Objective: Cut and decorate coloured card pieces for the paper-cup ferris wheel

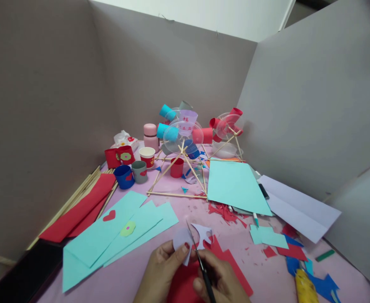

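Observation:
At the bottom centre, my left hand [164,269] pinches a pale lilac paper piece [181,240] with a rounded top edge. My right hand [219,275] is wrapped round the black handles of a pair of scissors [205,275]. The scissors' blades point up and away, close beside the lilac paper's right edge. Just beyond the blades lies a lilac offcut [203,235] with curved cut edges. Red paper [232,269] lies beneath and to the right of my hands.
Mint sheets [159,223] lie left, near red strips [84,210] and wooden sticks. A stick-framed wheel model [178,134], paper rings, a cup [147,156] and a pink flask [150,136] stand behind. Right are a mint sheet [235,185], lilac paper [298,208], scraps and a yellow object [305,288].

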A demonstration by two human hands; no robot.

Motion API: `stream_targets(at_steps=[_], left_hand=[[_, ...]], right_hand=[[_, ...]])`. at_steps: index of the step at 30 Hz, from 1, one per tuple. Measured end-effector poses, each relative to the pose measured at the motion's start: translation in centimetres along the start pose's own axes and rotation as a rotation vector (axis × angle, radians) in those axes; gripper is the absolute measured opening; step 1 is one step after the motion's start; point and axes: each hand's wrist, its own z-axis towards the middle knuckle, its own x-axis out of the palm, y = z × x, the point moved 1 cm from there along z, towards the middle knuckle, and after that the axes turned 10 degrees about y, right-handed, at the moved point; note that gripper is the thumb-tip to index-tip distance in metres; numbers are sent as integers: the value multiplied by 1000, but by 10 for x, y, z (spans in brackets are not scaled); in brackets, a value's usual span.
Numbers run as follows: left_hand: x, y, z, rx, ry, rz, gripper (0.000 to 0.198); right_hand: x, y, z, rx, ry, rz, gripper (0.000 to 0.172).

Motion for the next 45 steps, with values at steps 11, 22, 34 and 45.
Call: stream_targets(at_steps=[11,22,34,45], left_hand=[[-4,-3,2,33,48,24,22],[-9,-2,3,40,46,-38,19],[-3,-7,0,45,-88,-256,16],[-10,-4,2,61,-132,-150,17]], right_hand=[[-4,1,-1,56,3,-45,46],[-7,1,-3,113,16,-94,46],[-9,2,-3,155,30,-72,51],[-5,-1,-4,150,80,-16,49]])
